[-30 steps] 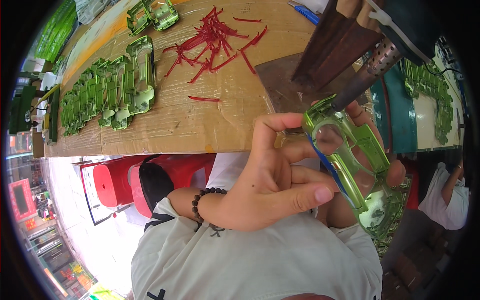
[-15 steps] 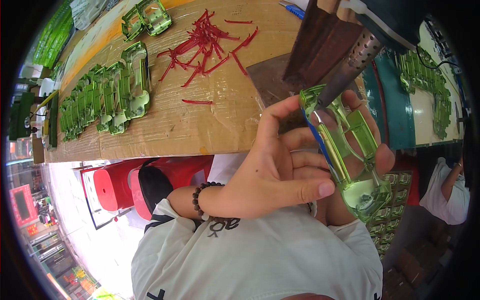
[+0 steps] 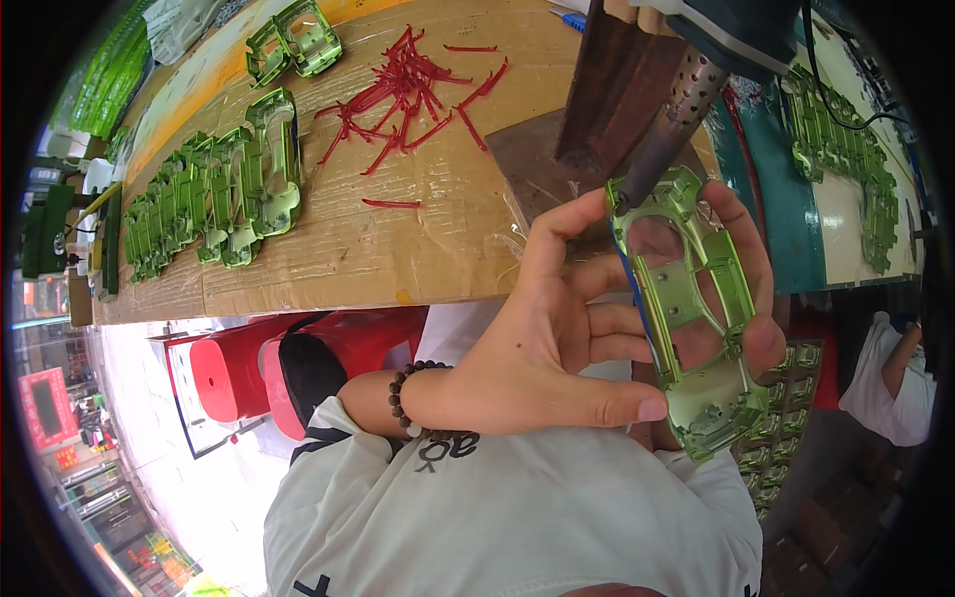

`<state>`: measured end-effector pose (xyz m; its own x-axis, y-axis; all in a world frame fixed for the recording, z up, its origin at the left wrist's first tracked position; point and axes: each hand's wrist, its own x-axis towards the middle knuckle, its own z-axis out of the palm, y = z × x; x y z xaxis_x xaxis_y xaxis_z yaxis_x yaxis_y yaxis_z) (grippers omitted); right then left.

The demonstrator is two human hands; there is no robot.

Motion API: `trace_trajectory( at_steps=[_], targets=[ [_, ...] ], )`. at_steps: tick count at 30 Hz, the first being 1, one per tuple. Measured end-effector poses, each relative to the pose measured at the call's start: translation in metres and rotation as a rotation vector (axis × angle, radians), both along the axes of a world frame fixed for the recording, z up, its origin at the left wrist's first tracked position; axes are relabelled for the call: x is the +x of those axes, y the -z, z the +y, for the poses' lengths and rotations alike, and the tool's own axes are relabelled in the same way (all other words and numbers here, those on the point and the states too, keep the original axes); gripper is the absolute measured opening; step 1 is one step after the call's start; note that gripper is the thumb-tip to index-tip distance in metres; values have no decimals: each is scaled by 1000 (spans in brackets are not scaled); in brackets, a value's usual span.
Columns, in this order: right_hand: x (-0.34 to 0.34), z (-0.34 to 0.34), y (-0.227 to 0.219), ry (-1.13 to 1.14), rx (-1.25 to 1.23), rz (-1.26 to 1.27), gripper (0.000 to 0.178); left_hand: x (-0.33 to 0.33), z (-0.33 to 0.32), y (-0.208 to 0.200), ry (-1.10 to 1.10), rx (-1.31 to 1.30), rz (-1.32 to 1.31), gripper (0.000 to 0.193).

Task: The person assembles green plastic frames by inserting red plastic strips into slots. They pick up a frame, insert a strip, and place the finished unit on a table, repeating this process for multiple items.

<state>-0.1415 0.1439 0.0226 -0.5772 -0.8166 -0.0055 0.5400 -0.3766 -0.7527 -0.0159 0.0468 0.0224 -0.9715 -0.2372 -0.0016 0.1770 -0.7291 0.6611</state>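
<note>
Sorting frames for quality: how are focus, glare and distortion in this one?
Head view: sharp on the left hand and green car shell; soft sheen on its metallic paint; bench edge bows from fisheye; black vignette at the corners; even daylight, faint shadows.

The left hand (image 3: 542, 348) is raised in front of the chest, palm toward the camera, its thumb stretched out flat along the lower edge and the four fingers curled forward — the index finger arched highest. Its wrist bends inward and wears a dark bead bracelet. The right hand (image 3: 746, 298) sits opposite, mostly hidden — only its fingers (image 3: 741, 239) show, curled in a grip.
</note>
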Motion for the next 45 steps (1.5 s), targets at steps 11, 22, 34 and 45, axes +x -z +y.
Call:
trace_trajectory(
  at_steps=[11,22,34,45],
  targets=[
    [-1,3,0,-11,-8,-4,94,0,2,-1,13,8,1,105],
    [-6,5,3,-48,-39,-23,87,-1,2,-1,34,52,-13,102],
    [-53,66,2,112,478,348,41,-9,3,16,275,136,-115,88],
    [-274,160,-1,845,1389,1418,30,27,-19,11,368,-266,22,63]
  ],
)
